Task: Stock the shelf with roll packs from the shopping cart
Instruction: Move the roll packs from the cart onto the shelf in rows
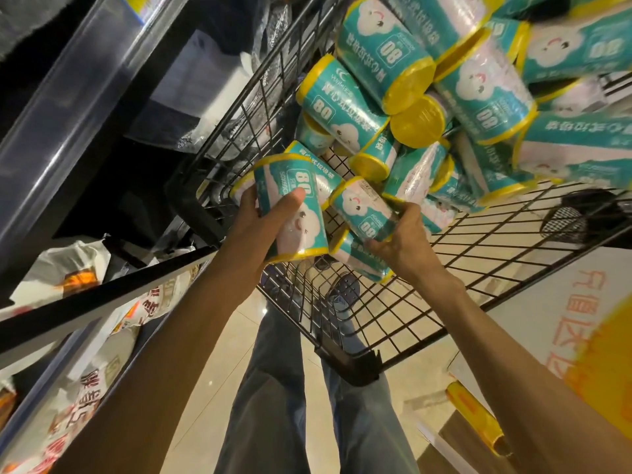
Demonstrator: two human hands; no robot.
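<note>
Roll packs [444,97] fill the wire cart [410,302] in a loose heap, teal-wrapped cylinders with yellow rims, lying every way across one another. They look light and a little yielding, since each hand lifts one without strain, and the glossy film wrap probably makes them slippery, so a grip round the middle of the barrel seems safer than one on the flat yellow ends. The left hand [260,227] holds one pack [290,217] that way, thumb across its face and fingers behind, raised above the cart's near corner. The right hand [403,241] grips a second pack [366,210] by its lower end, just beside the first, with another pack [359,258] lying under the fingers. The shelf [102,292] stands close on the left, its dark edge rail running slantwise, with white printed bags [68,405] on the tier below. The cart's rim and that rail crowd the path between, so both packs will likely need lifting clear before swinging left. A box [564,336] with orange print sits by the cart on the right.
</note>
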